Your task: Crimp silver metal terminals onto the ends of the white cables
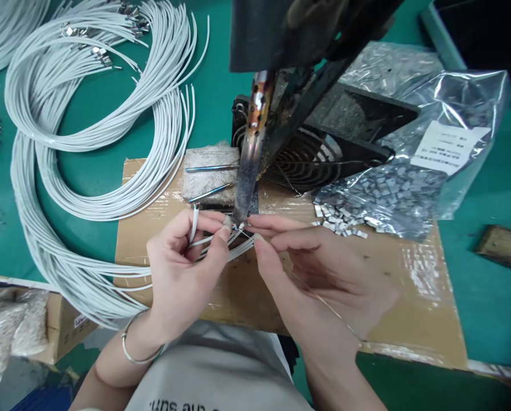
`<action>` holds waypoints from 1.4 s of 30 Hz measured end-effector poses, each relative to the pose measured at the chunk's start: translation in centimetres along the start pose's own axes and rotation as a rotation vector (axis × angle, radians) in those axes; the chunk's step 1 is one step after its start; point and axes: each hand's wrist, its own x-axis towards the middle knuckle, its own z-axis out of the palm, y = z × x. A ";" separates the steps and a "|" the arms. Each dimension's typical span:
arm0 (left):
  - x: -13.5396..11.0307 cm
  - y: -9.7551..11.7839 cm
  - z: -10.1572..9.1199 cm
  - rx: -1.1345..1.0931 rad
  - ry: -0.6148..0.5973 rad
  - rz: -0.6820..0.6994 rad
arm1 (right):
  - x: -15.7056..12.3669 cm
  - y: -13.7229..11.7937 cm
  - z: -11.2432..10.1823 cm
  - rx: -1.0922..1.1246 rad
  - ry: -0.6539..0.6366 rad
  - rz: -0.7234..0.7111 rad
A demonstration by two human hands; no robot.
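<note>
Beneath the tip of a stand-mounted soldering iron (251, 154), my two hands meet. My left hand (187, 268) is closed, pinching a white cable (194, 224); that cable's end with thin coloured wires sticks up beside the fingers. More white cables pass behind the left fingers. Between thumb and fingers, my right hand (315, 274) pinches a thin solder wire (324, 301), whose front end reaches toward the iron's tip and whose tail runs back along the palm. The small part at the tip is mostly hidden by the fingertips.
Coiled white cables (105, 125) with metal connectors fill the left. Behind the iron stands a black fan (307, 165). A plastic bag (409, 188) and loose metal connector shells (339, 220) lie at right. Cardboard (409, 308) covers the green bench (490, 319).
</note>
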 end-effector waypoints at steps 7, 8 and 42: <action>0.1 0.1 0.1 0.015 0.001 0.006 | 0.1 0.0 0.2 0.018 0.022 0.006; 0.0 0.1 0.1 0.016 -0.001 0.010 | 0.1 0.0 0.2 0.017 0.028 0.000; 0.0 -0.2 -0.2 -0.002 -0.026 0.040 | 0.0 0.1 0.1 0.008 0.016 -0.015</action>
